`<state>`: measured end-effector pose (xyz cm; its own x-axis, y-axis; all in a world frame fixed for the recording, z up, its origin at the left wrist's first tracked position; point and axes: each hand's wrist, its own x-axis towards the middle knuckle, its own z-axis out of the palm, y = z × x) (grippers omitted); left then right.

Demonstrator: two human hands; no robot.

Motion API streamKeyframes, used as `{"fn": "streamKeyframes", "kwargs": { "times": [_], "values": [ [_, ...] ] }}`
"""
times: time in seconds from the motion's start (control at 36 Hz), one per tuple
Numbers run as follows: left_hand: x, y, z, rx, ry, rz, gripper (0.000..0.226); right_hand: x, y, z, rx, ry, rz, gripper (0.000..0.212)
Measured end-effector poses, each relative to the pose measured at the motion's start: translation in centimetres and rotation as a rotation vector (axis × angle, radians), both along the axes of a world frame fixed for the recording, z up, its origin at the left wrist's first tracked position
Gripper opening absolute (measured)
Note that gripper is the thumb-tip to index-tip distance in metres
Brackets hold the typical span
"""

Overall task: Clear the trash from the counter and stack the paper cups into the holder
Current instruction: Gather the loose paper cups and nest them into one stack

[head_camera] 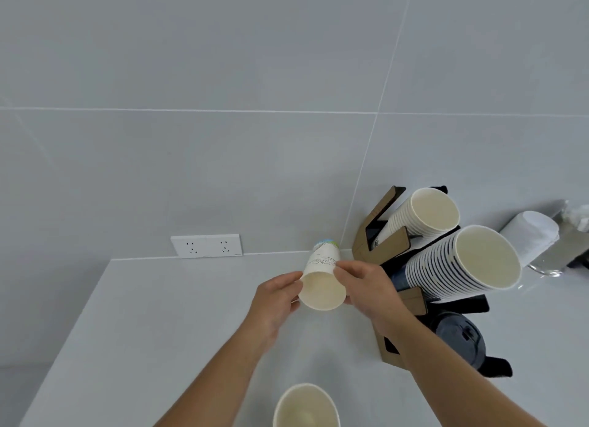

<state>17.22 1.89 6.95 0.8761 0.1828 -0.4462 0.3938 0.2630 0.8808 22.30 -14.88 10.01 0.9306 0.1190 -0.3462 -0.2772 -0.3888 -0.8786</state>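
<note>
Above the pale counter (178, 315), a white paper cup (322, 277) with a green and blue printed band near its base is held tilted, its open cream mouth facing the camera. Left hand (277, 299) pinches its rim on one side; right hand (366, 289) grips the other side. Just right stands the cardboard holder (371, 242), carrying two slanted stacks of cups (459, 264). Another cup (306, 407) sits at the near edge, and a double wall socket (207, 245) lies behind.
</note>
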Motion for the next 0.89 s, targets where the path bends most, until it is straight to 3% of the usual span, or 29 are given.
{"fn": "streamKeyframes", "kwargs": {
  "times": [0.28, 0.72, 0.89],
  "values": [
    [-4.0, 0.4, 4.9, 0.069, -0.093, 0.052, 0.023, -3.5, 0.2, 4.2, 0.173, -0.072, 0.036, 0.020],
    [-10.1, 0.7, 13.1, 0.109, -0.320, 0.188, 0.020, -9.2, -0.9, 11.9, 0.435, -0.165, 0.102, 0.017],
    [-12.3, 0.6, 15.7, 0.165, -0.389, 0.197, 0.019, -11.2, -1.5, 14.3, 0.461, -0.228, 0.171, 0.025]
  ]
}}
